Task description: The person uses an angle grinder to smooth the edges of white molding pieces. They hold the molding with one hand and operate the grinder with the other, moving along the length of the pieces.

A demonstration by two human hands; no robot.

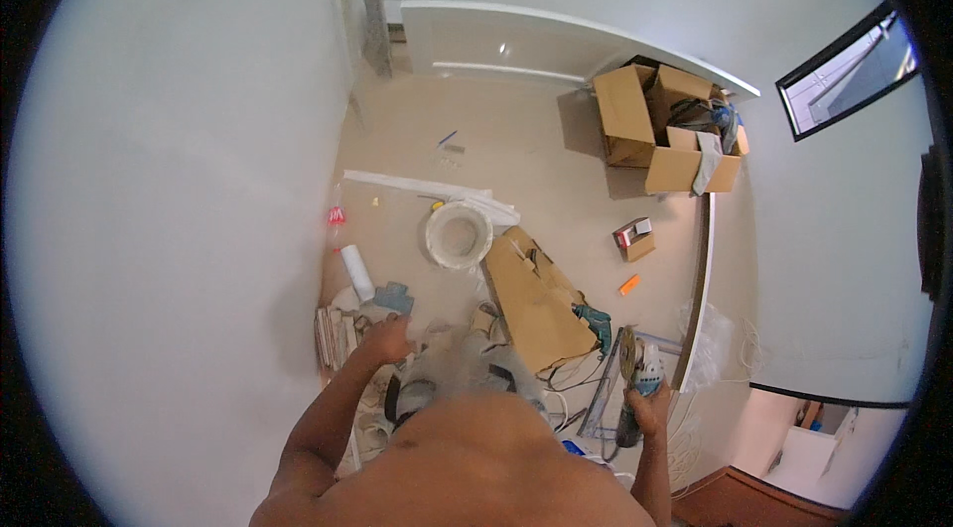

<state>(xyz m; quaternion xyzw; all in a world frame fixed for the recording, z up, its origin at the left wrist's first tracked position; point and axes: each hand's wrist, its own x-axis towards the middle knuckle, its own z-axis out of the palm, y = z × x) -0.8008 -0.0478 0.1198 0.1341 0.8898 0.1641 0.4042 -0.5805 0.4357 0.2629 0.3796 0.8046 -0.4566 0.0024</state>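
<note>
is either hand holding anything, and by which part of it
The right hand holds an angle grinder around its body, behind the disc. Whether the left hand holds anything cannot be told.

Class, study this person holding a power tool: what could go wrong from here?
First, the bare right hand grips a blue-grey angle grinder with a round, brownish disc, and the torso is uncovered; a slip or flying grit might hurt skin. Second, a flat brown cardboard sheet lies nearby, so any sparks might scorch it. Third, a round white bucket stands on the beige floor ahead; a forward step might knock it.
</note>
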